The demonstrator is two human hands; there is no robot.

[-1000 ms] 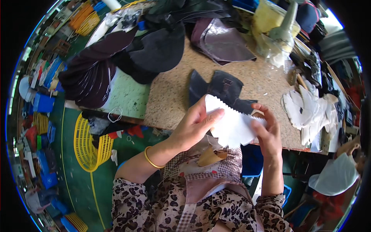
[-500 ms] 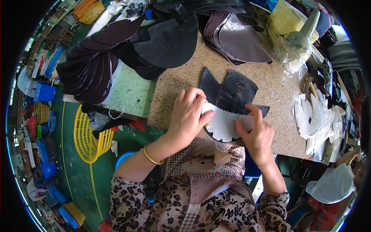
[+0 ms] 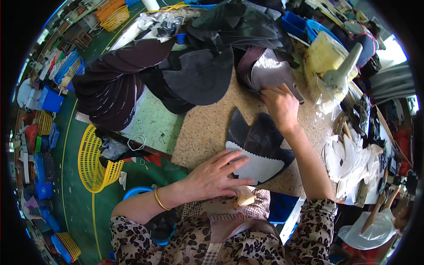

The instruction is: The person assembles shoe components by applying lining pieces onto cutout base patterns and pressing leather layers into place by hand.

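My left hand [image 3: 216, 176] lies with fingers spread over the left edge of a white lining piece [image 3: 260, 167]. That piece has a zigzag upper edge and rests on a black leather cut piece [image 3: 251, 134] at the near edge of the table. Farther off, my right hand [image 3: 282, 108] has its fingers curled and closed on the near edge of a dark brown leather piece [image 3: 270, 73], the top one of a stack. Its fingertips are partly hidden.
Fanned dark brown pieces [image 3: 108, 86] and black leather pieces [image 3: 198, 79] lie at the left and back. A pale yellow container [image 3: 324, 55] and white cut pieces [image 3: 349, 161] are on the right. A yellow basket [image 3: 84, 165] stands on the floor; a person [image 3: 373, 227] sits at right.
My right hand has left the white piece and reached out to the brown stack. My left hand has gone from gripping to lying spread. The view has shifted, and the white piece looks flatter.
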